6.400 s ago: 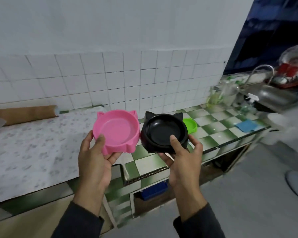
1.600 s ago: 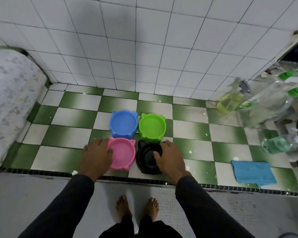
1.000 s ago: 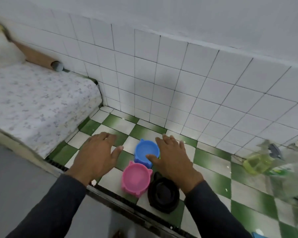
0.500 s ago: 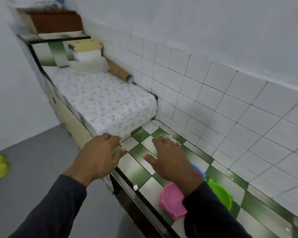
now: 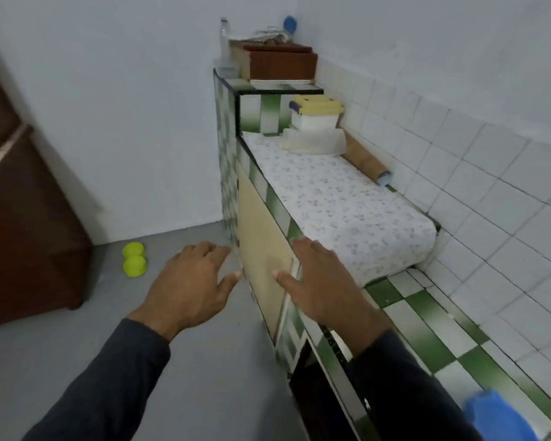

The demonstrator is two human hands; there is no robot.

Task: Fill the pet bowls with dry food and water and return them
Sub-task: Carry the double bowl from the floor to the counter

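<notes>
At the near right corner of the checkered counter (image 5: 427, 338), only a blurred edge of the blue bowl (image 5: 503, 418) shows, cut off by the frame; the pink, green and black bowls seen a moment ago are now out of view, presumably left standing there. Both hands have come off them: the left hand (image 5: 188, 288) hangs over the grey floor and the right hand (image 5: 325, 281) over the counter's front edge, fingers spread loose, holding nothing. The person has turned left along the counter, so I judge the bowls are parked and the search for dry food begins. Farther on, a floral cloth (image 5: 341, 205) covers the counter's raised part, with a yellow-lidded tub (image 5: 315, 116) at its far end; its contents cannot be made out. Two yellow-green things (image 5: 134, 260) lie on the floor, too blurred to name.
</notes>
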